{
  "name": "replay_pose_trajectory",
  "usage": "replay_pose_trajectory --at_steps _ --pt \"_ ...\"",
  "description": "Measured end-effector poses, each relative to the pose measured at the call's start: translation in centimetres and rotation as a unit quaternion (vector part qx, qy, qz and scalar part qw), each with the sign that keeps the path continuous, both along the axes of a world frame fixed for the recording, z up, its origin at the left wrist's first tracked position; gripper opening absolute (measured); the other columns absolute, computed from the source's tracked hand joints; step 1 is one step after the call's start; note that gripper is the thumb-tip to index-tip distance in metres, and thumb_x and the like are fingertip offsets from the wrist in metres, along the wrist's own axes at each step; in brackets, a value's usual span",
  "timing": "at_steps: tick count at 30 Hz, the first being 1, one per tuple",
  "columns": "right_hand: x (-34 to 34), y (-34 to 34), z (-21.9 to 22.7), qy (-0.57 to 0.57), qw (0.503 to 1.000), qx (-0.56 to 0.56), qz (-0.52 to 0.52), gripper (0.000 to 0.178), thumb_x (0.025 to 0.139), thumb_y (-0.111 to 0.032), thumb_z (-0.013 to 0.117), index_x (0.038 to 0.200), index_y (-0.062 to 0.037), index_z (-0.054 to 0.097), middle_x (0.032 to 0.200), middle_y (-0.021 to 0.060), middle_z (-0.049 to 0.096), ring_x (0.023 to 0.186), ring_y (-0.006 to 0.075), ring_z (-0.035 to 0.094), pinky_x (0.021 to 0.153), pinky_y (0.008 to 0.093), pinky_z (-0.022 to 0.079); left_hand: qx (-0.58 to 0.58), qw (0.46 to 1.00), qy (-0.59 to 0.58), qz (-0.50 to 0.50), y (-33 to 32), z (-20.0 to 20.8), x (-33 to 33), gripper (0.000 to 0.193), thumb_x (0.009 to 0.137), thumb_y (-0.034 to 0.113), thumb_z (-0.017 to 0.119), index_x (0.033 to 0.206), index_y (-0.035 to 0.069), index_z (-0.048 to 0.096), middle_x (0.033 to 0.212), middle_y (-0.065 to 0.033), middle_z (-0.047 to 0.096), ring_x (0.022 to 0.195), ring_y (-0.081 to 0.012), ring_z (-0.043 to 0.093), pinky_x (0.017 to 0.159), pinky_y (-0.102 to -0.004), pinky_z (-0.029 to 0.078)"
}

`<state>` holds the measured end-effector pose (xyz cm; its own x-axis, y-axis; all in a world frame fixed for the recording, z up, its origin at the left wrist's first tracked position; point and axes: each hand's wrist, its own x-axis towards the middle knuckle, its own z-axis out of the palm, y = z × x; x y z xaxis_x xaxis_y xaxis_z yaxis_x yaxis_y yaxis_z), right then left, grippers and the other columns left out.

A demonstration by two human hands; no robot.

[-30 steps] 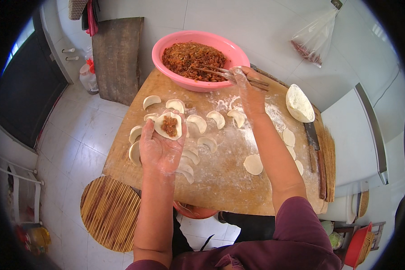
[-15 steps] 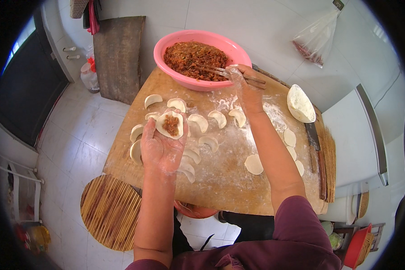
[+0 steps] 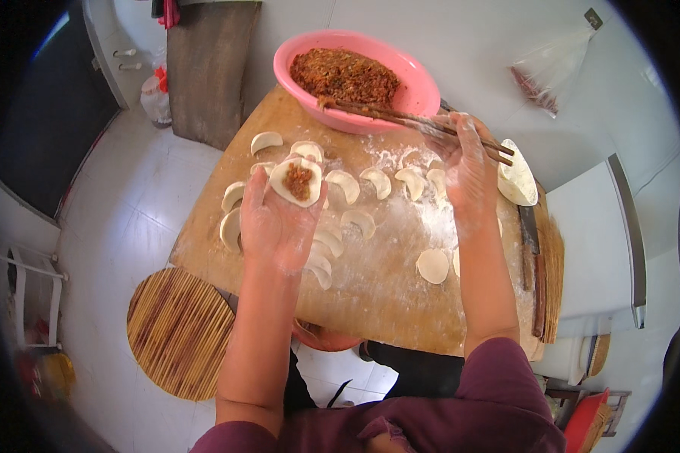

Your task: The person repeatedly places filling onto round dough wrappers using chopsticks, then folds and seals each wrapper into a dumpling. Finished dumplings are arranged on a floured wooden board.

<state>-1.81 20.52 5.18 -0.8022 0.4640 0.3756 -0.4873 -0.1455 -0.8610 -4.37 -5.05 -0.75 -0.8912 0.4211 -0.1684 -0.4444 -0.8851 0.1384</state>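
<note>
My left hand [image 3: 278, 230], floury and palm up, cradles a round dumpling wrapper [image 3: 280, 180] on its fingers. A mound of reddish-brown filling [image 3: 298, 183] lies in the middle of that wrapper. In my right hand [image 3: 467, 162] is a pair of dark chopsticks [image 3: 385, 114], slanting left. Their tips, with a little filling clinging to them, hover over the near rim of a pink basin [image 3: 425, 90]. Minced filling [image 3: 345, 75] heaps up inside the basin. Folded dumplings [image 3: 343, 186] sit on the floured wooden board around my left hand.
Flat wrappers [image 3: 433, 266] lie on the right part of the board [image 3: 385, 309], one partly behind my right forearm. A bowl of flour [image 3: 517, 177], a knife [image 3: 529, 229] and a straw brush [image 3: 554, 272] line the right edge. A round slatted mat [image 3: 180, 332] is at lower left.
My right hand has moved right, drawing the chopsticks out of the filling to the basin's near rim. My left hand still holds the filled wrapper. The view has shifted slightly.
</note>
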Motion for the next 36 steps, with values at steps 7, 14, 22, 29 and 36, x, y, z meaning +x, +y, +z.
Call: replay_pose_trajectory --at_steps 7,14,22,29,36 --pt "3.7 -2.7 0.2 -0.078 0.991 0.070 0.082 0.029 0.100 -0.024 0.062 0.106 0.0033 0.067 0.101 0.0153 0.072 0.089 0.0222 0.070 0.080 0.0361 0.058 -0.018 1.000 -0.011 -0.001 0.4 0.9 0.4 0.052 0.108 0.040 0.034 0.137 -0.001 0.047 0.138 -0.0153 0.056 0.130 -0.0303 0.052 0.112 -0.0489 0.039" --pt "4.1 -2.5 0.7 -0.073 0.984 0.127 0.097 0.029 0.099 -0.026 0.065 0.106 0.0018 0.066 0.101 0.0172 0.072 0.088 0.0244 0.071 0.079 0.0371 0.058 -0.022 1.000 -0.006 0.002 0.5 0.8 0.2 0.051 0.108 0.039 0.032 0.139 0.001 0.045 0.141 -0.0139 0.054 0.131 -0.0291 0.051 0.112 -0.0492 0.039" --pt "3.6 -2.9 0.3 -0.057 0.994 0.068 0.059 0.025 0.099 -0.020 0.064 0.107 0.0037 0.064 0.101 0.0171 0.072 0.088 0.0238 0.071 0.079 0.0366 0.059 -0.043 0.999 -0.015 -0.003 0.6 1.6 0.5 0.050 0.109 0.038 0.029 0.140 0.002 0.045 0.141 -0.0134 0.055 0.132 -0.0290 0.052 0.111 -0.0499 0.040" --pt "3.9 -2.6 -0.5 -0.083 0.988 0.096 0.086 0.024 0.099 -0.020 0.064 0.107 0.0022 0.061 0.101 0.0187 0.071 0.088 0.0247 0.071 0.079 0.0370 0.059 -0.027 0.999 -0.001 -0.024 0.3 1.2 0.4 0.050 0.109 0.037 0.028 0.138 0.002 0.049 0.140 -0.0135 0.056 0.131 -0.0299 0.052 0.110 -0.0486 0.042" --pt "2.6 -2.1 1.1 -0.055 0.990 0.067 0.111 0.019 0.098 -0.017 0.064 0.106 0.0002 0.063 0.097 0.0174 0.071 0.086 0.0250 0.071 0.078 0.0357 0.060 -0.009 1.000 0.006 -0.017 0.4 1.4 0.5 0.054 0.109 0.040 0.028 0.134 -0.002 0.049 0.135 -0.0178 0.056 0.127 -0.0294 0.053 0.108 -0.0477 0.043"
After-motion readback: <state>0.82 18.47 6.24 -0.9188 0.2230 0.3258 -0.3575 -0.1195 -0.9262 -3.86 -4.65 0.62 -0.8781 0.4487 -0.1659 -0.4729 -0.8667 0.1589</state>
